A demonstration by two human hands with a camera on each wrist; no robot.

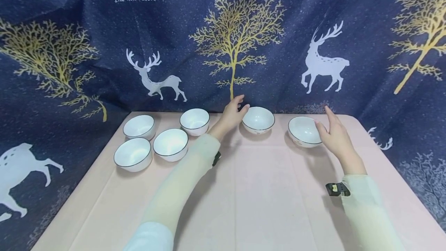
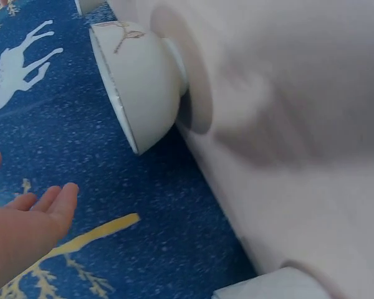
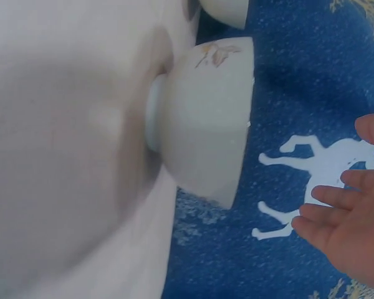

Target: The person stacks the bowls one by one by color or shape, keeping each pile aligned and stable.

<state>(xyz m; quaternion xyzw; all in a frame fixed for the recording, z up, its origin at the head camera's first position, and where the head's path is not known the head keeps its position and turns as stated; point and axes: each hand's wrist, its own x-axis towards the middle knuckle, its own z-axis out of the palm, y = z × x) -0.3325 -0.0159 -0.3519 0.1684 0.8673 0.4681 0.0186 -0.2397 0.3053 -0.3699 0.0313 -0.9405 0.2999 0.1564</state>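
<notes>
My left hand (image 1: 231, 116) reaches over the table's far side, just left of a white bowl (image 1: 258, 119) with a dark rim. Its fingers are extended and hold nothing; the left wrist view shows a gap between the hand (image 2: 34, 227) and that bowl (image 2: 140, 87). Farther right stands another white bowl (image 1: 304, 131), with my right hand (image 1: 336, 134) at its right side. In the right wrist view the right hand (image 3: 355, 227) is spread and apart from the bowl (image 3: 206, 118), whose outer wall bears a brownish print. Both bowls stand upright.
Several more white bowls stand upright at the table's left: one at the back left (image 1: 139, 127), one in front (image 1: 133, 154), one beside it (image 1: 170, 145), and one behind (image 1: 194, 121). A pale pink cloth (image 1: 265, 196) covers the table. Behind hangs a blue curtain (image 1: 216, 18) with deer and trees.
</notes>
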